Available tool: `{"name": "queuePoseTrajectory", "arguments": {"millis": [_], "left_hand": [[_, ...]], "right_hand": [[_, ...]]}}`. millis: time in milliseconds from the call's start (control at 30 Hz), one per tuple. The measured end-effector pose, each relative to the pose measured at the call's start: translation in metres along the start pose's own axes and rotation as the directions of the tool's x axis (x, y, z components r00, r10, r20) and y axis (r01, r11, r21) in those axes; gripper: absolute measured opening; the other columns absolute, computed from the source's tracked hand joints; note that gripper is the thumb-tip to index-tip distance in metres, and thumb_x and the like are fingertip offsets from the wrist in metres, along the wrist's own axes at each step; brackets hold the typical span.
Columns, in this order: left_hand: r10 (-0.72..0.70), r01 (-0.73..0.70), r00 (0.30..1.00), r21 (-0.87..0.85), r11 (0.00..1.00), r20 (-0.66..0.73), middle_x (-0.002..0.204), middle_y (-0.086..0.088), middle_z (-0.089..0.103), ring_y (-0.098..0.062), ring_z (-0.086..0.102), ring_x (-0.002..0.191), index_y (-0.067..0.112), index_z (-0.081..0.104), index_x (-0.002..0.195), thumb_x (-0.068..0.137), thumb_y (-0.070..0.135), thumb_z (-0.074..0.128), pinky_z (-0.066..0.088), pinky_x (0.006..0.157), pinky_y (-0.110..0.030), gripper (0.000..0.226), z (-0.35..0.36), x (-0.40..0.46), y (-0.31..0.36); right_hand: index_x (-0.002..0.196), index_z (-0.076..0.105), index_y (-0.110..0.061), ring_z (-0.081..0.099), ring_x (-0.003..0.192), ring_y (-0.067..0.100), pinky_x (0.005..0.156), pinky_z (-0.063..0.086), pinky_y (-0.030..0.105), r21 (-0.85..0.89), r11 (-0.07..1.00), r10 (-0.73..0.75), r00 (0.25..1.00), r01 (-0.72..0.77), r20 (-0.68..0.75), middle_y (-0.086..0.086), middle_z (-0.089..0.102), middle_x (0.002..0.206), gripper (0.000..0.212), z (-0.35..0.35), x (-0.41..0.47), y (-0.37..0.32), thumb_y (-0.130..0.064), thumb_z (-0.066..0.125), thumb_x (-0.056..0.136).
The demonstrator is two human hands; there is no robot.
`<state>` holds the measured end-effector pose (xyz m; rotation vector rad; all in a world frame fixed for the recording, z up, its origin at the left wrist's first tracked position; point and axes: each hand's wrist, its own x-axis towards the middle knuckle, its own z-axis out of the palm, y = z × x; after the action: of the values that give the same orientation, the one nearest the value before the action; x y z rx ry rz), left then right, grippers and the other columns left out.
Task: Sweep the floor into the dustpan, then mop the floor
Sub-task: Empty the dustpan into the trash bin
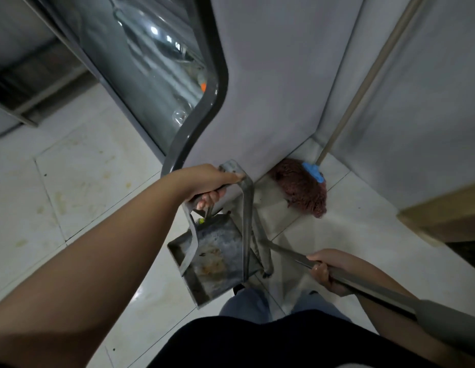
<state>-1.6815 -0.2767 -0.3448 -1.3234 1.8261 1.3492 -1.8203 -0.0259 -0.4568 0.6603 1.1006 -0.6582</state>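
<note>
My left hand [208,185] grips the top of the metal dustpan's tall strap handle. The grey dustpan [217,251] hangs or rests low near my feet, with brownish dirt and a small green scrap in its tray. My right hand [325,270] holds the grey broom handle [363,285], which runs from lower right toward the dustpan; the broom head is mostly hidden behind the pan's handle. A mop [300,188] with a reddish-brown string head, blue clamp and pale wooden stick leans in the corner ahead.
A grey cabinet side wall [271,88] with a curved glass-fronted display case [156,62] stands straight ahead. Another grey panel [416,115] closes the corner on the right. White floor tiles [80,181] with stains spread to the left. A wooden edge [443,216] juts at right.
</note>
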Motion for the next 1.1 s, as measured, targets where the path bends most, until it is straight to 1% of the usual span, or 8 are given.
{"name": "queuePoseTrajectory", "arguments": {"millis": [233, 467, 533, 633, 767, 900, 967, 1100], "left_hand": [[0.055, -0.061, 0.998, 0.198, 0.978, 0.033, 0.047, -0.002, 0.057, -0.016, 0.053, 0.044, 0.013, 0.054, 0.055, 0.078, 0.068, 0.050, 0.048, 0.060, -0.025, 0.059, 0.037, 0.017, 0.018], [0.049, -0.104, 0.989, 0.439, 0.892, 0.137, 0.085, -0.004, 0.071, -0.013, 0.067, 0.077, 0.010, 0.064, 0.088, 0.085, 0.056, 0.051, 0.046, 0.076, -0.028, 0.048, 0.093, 0.071, 0.026], [0.022, -0.098, 0.988, 0.506, 0.857, 0.154, 0.088, -0.007, 0.071, -0.018, 0.066, 0.083, 0.009, 0.065, 0.091, 0.081, 0.068, 0.044, 0.043, 0.085, -0.033, 0.063, 0.102, 0.091, 0.037], [0.038, -0.104, 0.992, 0.612, 0.784, 0.121, 0.067, -0.003, 0.067, -0.012, 0.062, 0.065, 0.007, 0.065, 0.075, 0.072, 0.080, 0.030, 0.042, 0.079, -0.032, 0.081, 0.106, 0.123, 0.052], [0.059, -0.162, 0.985, 0.743, 0.650, 0.163, 0.068, -0.002, 0.060, -0.015, 0.055, 0.066, 0.012, 0.056, 0.067, 0.077, 0.077, 0.033, 0.040, 0.077, -0.031, 0.070, 0.105, 0.168, 0.061], [0.090, -0.187, 0.982, 0.776, 0.602, 0.167, 0.089, -0.009, 0.058, -0.024, 0.056, 0.090, 0.006, 0.063, 0.109, 0.079, 0.074, 0.038, 0.039, 0.080, -0.030, 0.078, 0.094, 0.202, 0.059], [0.103, -0.188, 0.982, 0.778, 0.599, 0.158, 0.115, -0.014, 0.060, -0.028, 0.054, 0.110, 0.008, 0.056, 0.125, 0.082, 0.069, 0.043, 0.039, 0.087, -0.033, 0.076, 0.086, 0.216, 0.057], [0.138, -0.224, 0.975, 0.773, 0.594, 0.177, 0.114, -0.013, 0.058, -0.023, 0.051, 0.093, 0.007, 0.058, 0.115, 0.083, 0.059, 0.053, 0.036, 0.076, -0.027, 0.061, 0.074, 0.238, 0.055]], "right_hand": [[0.055, 0.042, -0.008, 0.034, 0.015, 0.010, 0.022, 0.027, 0.007, -0.011, 0.998, -0.061, 0.994, 0.061, -0.087, 0.004, 0.035, 0.028, 0.048, -0.070, -0.024, -0.022, -0.024, 0.042, 0.100], [0.066, 0.039, -0.010, 0.034, 0.016, 0.007, 0.021, 0.029, 0.008, 0.090, 0.989, -0.102, 0.984, 0.116, -0.143, 0.002, 0.035, 0.030, 0.036, -0.130, -0.028, -0.036, -0.021, 0.041, 0.100], [0.070, 0.040, -0.010, 0.035, 0.017, 0.007, 0.022, 0.031, 0.009, 0.146, 0.981, -0.104, 0.984, 0.125, -0.142, 0.002, 0.036, 0.031, 0.032, -0.137, -0.021, -0.042, -0.021, 0.040, 0.100], [0.071, 0.040, -0.010, 0.037, 0.018, 0.007, 0.022, 0.032, 0.010, 0.224, 0.968, -0.090, 0.989, 0.114, -0.114, 0.002, 0.037, 0.032, 0.032, -0.141, -0.006, -0.048, -0.023, 0.038, 0.100], [0.069, 0.039, -0.010, 0.041, 0.019, 0.008, 0.024, 0.036, 0.012, 0.383, 0.917, -0.093, 0.994, 0.111, -0.065, 0.004, 0.040, 0.033, 0.035, -0.148, 0.014, -0.050, -0.024, 0.036, 0.101], [0.054, 0.045, -0.005, 0.043, 0.020, 0.009, 0.023, 0.037, 0.013, 0.526, 0.848, -0.058, 0.998, 0.070, -0.040, 0.004, 0.041, 0.033, 0.051, -0.154, 0.035, -0.043, -0.028, 0.039, 0.099], [0.054, 0.045, -0.005, 0.043, 0.020, 0.009, 0.024, 0.037, 0.012, 0.574, 0.816, -0.049, 0.998, 0.067, -0.047, 0.004, 0.041, 0.033, 0.051, -0.151, 0.043, -0.040, -0.029, 0.040, 0.099], [0.066, 0.039, -0.010, 0.043, 0.020, 0.008, 0.025, 0.038, 0.012, 0.620, 0.780, -0.057, 0.996, 0.090, -0.073, 0.003, 0.041, 0.032, 0.038, -0.137, 0.059, -0.036, -0.028, 0.038, 0.100]]}}
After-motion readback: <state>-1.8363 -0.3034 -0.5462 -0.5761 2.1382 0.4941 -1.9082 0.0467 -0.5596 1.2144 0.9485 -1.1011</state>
